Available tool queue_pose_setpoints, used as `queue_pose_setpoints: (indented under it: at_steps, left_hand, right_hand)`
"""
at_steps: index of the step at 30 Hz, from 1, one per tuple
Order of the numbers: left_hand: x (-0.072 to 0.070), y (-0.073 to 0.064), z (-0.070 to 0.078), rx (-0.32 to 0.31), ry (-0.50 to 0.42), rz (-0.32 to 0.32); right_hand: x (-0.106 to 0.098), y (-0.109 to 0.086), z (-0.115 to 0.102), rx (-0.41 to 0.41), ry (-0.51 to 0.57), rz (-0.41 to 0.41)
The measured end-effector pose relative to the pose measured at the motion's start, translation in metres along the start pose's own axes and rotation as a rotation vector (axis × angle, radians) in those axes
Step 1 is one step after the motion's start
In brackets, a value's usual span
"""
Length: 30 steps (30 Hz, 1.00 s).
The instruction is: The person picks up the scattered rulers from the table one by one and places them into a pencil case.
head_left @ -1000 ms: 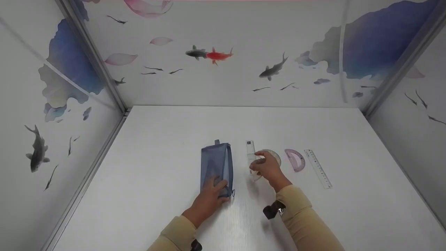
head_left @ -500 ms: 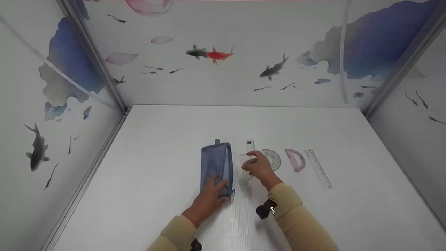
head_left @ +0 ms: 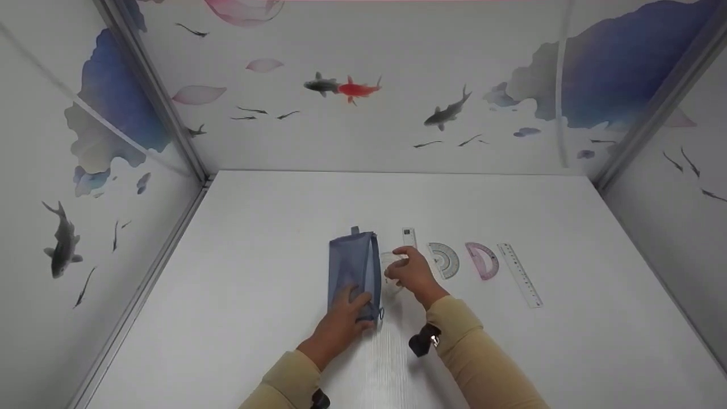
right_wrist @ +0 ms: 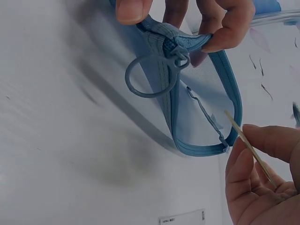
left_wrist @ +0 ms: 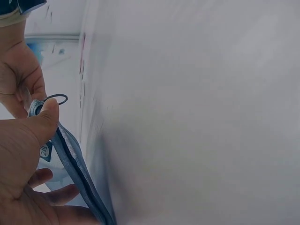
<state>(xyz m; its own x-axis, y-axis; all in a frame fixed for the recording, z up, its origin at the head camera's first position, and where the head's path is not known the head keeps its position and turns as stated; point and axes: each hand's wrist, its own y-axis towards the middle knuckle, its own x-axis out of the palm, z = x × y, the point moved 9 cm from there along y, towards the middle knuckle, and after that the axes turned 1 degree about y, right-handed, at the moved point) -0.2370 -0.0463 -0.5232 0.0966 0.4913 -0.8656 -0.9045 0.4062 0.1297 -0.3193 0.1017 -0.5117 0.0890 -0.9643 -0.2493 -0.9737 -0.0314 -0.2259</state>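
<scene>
A blue mesh zip pencil case lies on the table, its zipped mouth gaping on the right side. My left hand grips its near end, with the thumb by the zip and the ring pull. Just right of the mouth, my right hand pinches a thin clear plastic piece between thumb and fingers. In the right wrist view that piece is edge-on and yellowish, its tip overlapping the mouth's rim; whether it is inside I cannot tell. Its full outline is unclear in the head view.
Behind the right hand lies a short clear ruler, partly hidden. Farther right are a clear protractor, a pink protractor and a clear ruler. White printed panels wall the white table.
My right hand has moved left with the clear plastic piece, from over the short ruler to beside the pencil case's mouth. The clear protractor has come into full view. My left hand stays put.
</scene>
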Motion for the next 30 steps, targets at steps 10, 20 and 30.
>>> queue_pose_setpoints:
  at_steps: [10,20,30]
  left_hand:
    - [-0.002,0.000,0.000,-0.006,-0.041,-0.003]
    - [-0.002,0.000,0.000,0.005,-0.021,0.026]
    - [-0.004,0.000,0.001,0.009,-0.035,0.023]
  right_hand:
    - [0.010,0.004,-0.003,0.007,-0.020,0.002]
    - [0.018,0.004,-0.006,-0.039,-0.058,0.001]
    - [0.025,-0.001,-0.007,-0.053,-0.098,0.000]
